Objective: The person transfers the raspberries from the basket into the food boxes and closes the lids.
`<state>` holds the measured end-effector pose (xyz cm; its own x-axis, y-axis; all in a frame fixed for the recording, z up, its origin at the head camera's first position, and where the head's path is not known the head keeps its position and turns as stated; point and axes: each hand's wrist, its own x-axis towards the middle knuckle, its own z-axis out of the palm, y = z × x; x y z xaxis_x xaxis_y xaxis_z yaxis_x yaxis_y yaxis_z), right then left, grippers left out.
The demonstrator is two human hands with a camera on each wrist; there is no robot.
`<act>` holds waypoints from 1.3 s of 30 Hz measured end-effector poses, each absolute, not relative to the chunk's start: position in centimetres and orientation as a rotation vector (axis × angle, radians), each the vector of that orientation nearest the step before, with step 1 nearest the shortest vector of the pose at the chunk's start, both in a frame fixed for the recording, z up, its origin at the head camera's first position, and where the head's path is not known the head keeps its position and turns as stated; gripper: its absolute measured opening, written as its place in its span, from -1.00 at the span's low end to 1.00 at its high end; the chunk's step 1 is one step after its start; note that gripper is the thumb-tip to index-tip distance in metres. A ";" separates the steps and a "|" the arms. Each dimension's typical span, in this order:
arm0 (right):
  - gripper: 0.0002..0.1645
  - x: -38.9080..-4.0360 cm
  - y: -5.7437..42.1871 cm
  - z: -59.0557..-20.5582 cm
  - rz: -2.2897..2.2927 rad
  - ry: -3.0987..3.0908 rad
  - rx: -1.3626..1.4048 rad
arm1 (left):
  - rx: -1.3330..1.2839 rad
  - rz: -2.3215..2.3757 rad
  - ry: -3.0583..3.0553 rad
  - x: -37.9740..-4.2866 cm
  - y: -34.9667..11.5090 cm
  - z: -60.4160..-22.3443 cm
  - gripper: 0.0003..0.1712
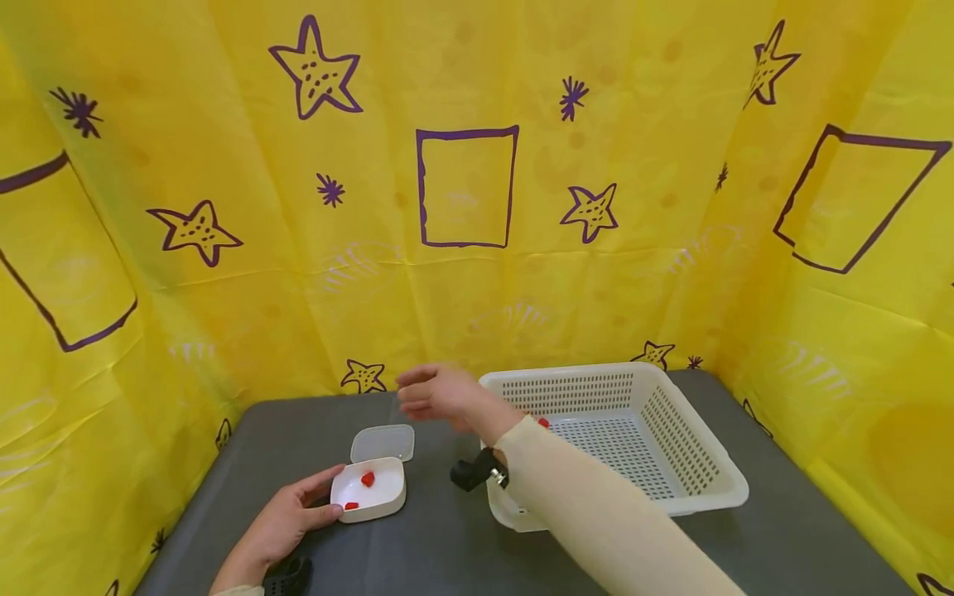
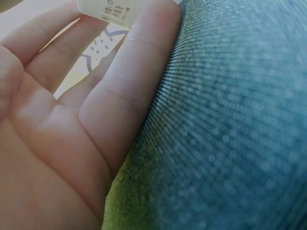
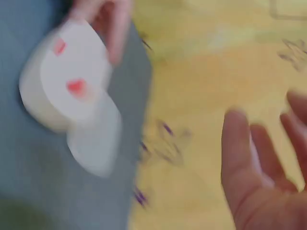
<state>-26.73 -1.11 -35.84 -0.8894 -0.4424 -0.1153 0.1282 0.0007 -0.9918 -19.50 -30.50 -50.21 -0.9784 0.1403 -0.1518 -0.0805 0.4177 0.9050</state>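
A small white plastic box (image 1: 382, 511) with rounded corners stands on the grey table, its clear lid (image 1: 383, 443) folded back behind it. Two small red pieces (image 1: 368, 479) lie inside; their kind is too small to tell. My left hand (image 1: 283, 517) holds the box's left end between thumb and fingers. Printed characters show on the box wall (image 2: 112, 13) in the left wrist view. Between the box and the basket, my right hand (image 1: 441, 393) is in the air with loosely extended fingers, holding nothing. The right wrist view shows its fingers (image 3: 236, 143) apart from the box.
At the right stands a large white perforated basket (image 1: 689, 430), with small red pieces (image 1: 543, 423) near its left side, partly hidden by my right arm. A yellow patterned curtain (image 1: 477, 314) encloses the back and sides of the grey table (image 1: 432, 555).
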 end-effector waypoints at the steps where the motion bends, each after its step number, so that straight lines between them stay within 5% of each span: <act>1: -0.59 -27.3 0.5 -35.2 -1.946 1.854 -0.373 | 0.036 1.590 2.471 -19.5 -30.4 -50.2 -0.18; 7: -0.44 -30.0 11.0 -34.4 -1.894 1.883 -0.441 | 0.055 1.591 2.483 -19.5 -30.3 -50.1 -0.19; 15: -0.43 -31.9 19.8 -40.6 -1.568 2.201 -0.207 | 0.061 1.592 2.491 -19.3 -30.5 -50.3 -0.19; 23: -0.57 -31.6 19.6 -44.0 -1.280 2.379 -0.223 | -0.030 1.592 2.482 -19.4 -30.1 -50.2 -0.19; 39: -0.62 -31.6 18.5 -44.7 -0.860 2.543 -0.273 | 0.027 1.598 2.481 -19.4 -30.2 -50.1 -0.20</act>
<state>-31.58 18.50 -44.66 -0.8840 -0.3183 -0.3425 -0.0451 0.7871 -0.6152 -19.38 -30.18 -50.06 -0.9818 0.1175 -0.1491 -0.0872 0.4187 0.9039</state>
